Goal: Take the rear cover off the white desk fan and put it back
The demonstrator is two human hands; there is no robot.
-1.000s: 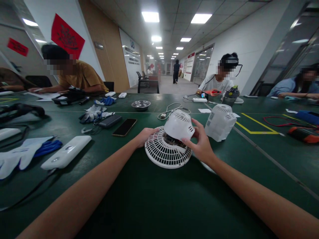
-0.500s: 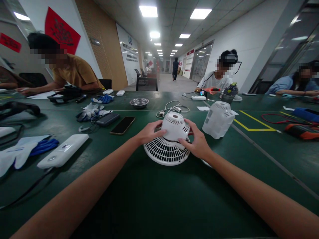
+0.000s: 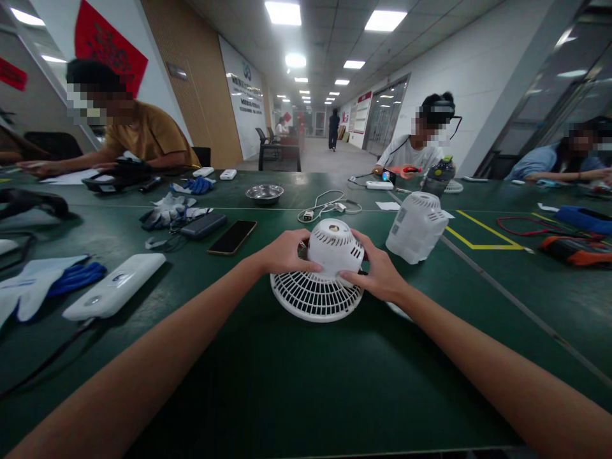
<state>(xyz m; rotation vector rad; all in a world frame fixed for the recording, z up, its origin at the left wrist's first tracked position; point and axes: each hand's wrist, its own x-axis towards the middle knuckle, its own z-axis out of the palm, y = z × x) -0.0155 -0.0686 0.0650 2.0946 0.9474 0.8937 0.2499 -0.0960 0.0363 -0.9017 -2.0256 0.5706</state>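
Observation:
A white slotted fan motor housing point(image 3: 335, 252) sits over a round white fan grille point(image 3: 318, 299) on the green table. From the left, my left hand point(image 3: 290, 253) grips the housing, its thumb along the front. My right hand point(image 3: 377, 268) holds the opposite side, with the thumb near the lower front edge. Both hands are closed round it, and the fingertips behind are hidden. A round opening shows in the top of the housing. Part of a flat white piece point(image 3: 399, 311) pokes out beneath my right wrist.
Right of my hands stands a white translucent vented part point(image 3: 415, 228). A coiled cable point(image 3: 327, 207), metal bowl point(image 3: 264, 194) and phone point(image 3: 233, 237) lie beyond and left. Further left are a white power bank-like device point(image 3: 115, 287) and gloves point(image 3: 38, 284). Several people sit around the table.
The housing has tilted slightly and sits a little lower on the grille, with both hands moving along. The camera view has shifted slightly.

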